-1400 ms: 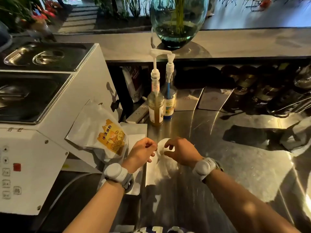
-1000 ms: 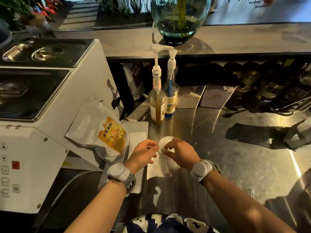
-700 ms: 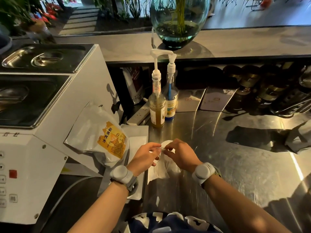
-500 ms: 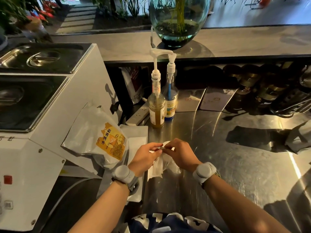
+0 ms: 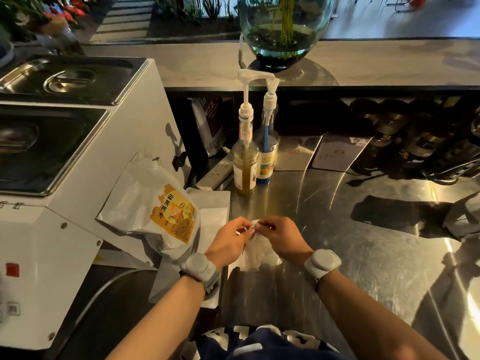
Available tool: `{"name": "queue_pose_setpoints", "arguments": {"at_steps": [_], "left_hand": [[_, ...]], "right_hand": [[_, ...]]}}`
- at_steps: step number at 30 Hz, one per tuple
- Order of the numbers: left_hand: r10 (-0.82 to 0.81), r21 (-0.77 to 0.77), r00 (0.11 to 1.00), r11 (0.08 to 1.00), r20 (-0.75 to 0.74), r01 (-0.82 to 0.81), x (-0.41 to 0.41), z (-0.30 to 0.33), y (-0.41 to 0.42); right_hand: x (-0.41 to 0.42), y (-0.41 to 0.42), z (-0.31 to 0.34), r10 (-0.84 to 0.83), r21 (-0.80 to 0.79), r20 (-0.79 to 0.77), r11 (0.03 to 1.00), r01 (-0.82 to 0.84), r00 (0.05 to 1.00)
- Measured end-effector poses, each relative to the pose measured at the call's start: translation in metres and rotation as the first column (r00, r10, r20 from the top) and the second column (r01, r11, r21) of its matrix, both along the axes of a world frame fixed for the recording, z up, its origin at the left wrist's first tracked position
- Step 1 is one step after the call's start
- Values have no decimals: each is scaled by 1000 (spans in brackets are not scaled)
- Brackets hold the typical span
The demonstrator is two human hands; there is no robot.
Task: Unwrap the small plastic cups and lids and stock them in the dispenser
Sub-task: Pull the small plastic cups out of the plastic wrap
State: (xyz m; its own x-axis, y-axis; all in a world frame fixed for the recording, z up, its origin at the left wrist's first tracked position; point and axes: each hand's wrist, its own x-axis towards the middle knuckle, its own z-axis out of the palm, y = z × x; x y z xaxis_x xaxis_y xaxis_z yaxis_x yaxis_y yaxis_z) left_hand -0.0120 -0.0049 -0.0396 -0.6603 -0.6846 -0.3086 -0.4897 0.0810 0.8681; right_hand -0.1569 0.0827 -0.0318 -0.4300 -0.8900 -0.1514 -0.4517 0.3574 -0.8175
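Both hands now meet at the top of a small white wrapped stack (image 5: 255, 252) standing on the near part of a steel counter (image 5: 363, 242). A moment ago the fingers sat apart on either side of its round top; now the left hand (image 5: 230, 241) and right hand (image 5: 281, 236) pinch the same bit of clear wrap, fingertips almost touching. The loose film has bunched lower, around the base. This suggests the wrap is just being torn open; nothing is unwrapped yet, and no dispenser can be made out.

Left of the stack lies a white powder bag (image 5: 155, 206) with an orange label, leaning on a white machine (image 5: 65, 165). Two pump bottles (image 5: 253, 162) stand farther back. Beyond, a raised ledge holds a glass bowl (image 5: 284, 29) of plants.
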Motion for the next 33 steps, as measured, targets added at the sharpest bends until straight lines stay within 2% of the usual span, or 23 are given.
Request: {"name": "queue_pose_setpoints", "arguments": {"at_steps": [4,10,13,17,20,23,28,33], "left_hand": [[5,-17,1000,1000,-6,-5,1,0,1],[231,215,963,956,-138,-199,5,-2,0],[240,159,962,963,-129,-219,6,-3,-2],[144,52,985,989,-90,-140,5,-7,-4],[143,19,988,990,-53,-142,5,-11,-9],[195,42,979,980,-61,-192,5,-14,-10],[360,182,926,924,-114,-336,4,-15,-3],[329,124,925,942,-188,-310,4,-17,7]], "right_hand": [[1,3,-4,-45,-10,45,999,45,998],[1,0,-4,-84,-15,76,996,86,993],[4,-1,-3,-77,-8,71,997,77,995],[6,-1,-5,-81,-6,67,997,82,994],[6,0,-9,-79,1,30,997,79,996],[6,3,-12,-64,12,16,998,64,998],[6,6,-10,-58,18,-5,998,58,998],[5,7,0,-16,-82,-75,997,9,997]]}}
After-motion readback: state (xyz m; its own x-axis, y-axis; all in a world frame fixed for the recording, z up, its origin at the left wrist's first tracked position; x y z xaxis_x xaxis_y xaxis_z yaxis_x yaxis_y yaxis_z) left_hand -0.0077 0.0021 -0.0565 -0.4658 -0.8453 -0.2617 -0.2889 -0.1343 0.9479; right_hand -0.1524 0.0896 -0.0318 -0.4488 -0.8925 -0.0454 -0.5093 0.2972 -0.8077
